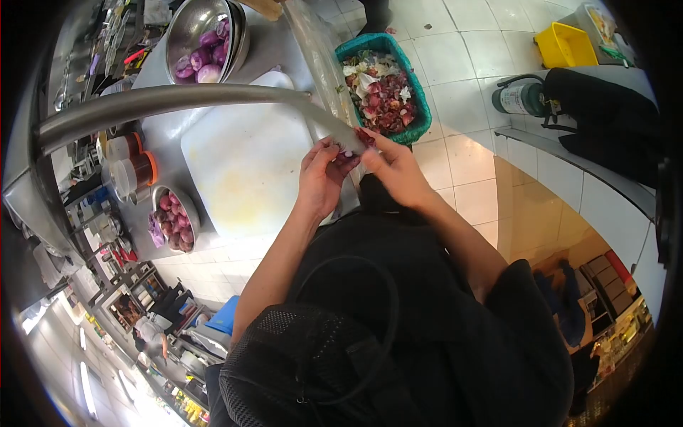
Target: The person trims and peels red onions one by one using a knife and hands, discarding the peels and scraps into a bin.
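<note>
Beside the cutting board's edge, my left hand (pixel 322 176) is closed around a red onion (pixel 346 152), partly hidden by the fingers. At the onion's other side, my right hand (pixel 400 169) is closed, pinching a piece of dark red onion skin (pixel 365 137). A curved metal bar (pixel 213 94) crosses the view in front and partly covers the hands' work. Beyond the hands stands a green-lined bin (pixel 425 117) with red skins and pale scraps in it. Under the bar lies a white cutting board (pixel 245 167).
Peeled purple onions fill part of a metal bowl (pixel 173 46) at the top. Unpeeled ones sit in a smaller bowl (pixel 194 213) at left, near orange-rimmed containers (pixel 135 174). A yellow bucket (pixel 567 45) and a green cylinder (pixel 518 99) are at right. Other people are in the background.
</note>
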Action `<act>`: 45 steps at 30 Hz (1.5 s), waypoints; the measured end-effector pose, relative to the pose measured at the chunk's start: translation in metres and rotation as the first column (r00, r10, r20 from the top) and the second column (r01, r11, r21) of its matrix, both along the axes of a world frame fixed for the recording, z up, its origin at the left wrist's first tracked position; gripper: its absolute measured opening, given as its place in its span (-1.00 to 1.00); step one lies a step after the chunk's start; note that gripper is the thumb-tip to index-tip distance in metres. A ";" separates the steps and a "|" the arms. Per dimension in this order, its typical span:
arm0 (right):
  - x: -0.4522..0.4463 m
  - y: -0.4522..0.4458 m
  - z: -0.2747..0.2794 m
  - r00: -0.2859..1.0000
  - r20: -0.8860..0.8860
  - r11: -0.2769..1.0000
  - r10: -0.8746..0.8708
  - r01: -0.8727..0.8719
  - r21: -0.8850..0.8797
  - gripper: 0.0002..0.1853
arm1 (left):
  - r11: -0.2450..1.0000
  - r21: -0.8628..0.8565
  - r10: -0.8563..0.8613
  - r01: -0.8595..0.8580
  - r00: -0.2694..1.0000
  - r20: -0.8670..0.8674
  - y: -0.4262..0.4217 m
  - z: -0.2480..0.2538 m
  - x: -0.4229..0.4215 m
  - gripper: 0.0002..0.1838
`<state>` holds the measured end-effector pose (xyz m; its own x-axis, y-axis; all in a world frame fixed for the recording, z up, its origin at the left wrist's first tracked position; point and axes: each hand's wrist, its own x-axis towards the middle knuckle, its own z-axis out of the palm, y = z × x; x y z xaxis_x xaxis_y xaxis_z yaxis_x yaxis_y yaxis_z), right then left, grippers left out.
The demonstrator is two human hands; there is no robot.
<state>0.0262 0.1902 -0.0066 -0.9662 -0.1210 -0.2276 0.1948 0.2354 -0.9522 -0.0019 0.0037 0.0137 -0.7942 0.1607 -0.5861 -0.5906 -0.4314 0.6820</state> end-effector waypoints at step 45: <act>-0.010 0.009 0.038 0.986 0.084 0.980 0.143 -0.153 0.126 0.05 | 0.986 -0.129 -0.109 0.101 0.993 -0.052 -0.007 -0.013 -0.003 -0.59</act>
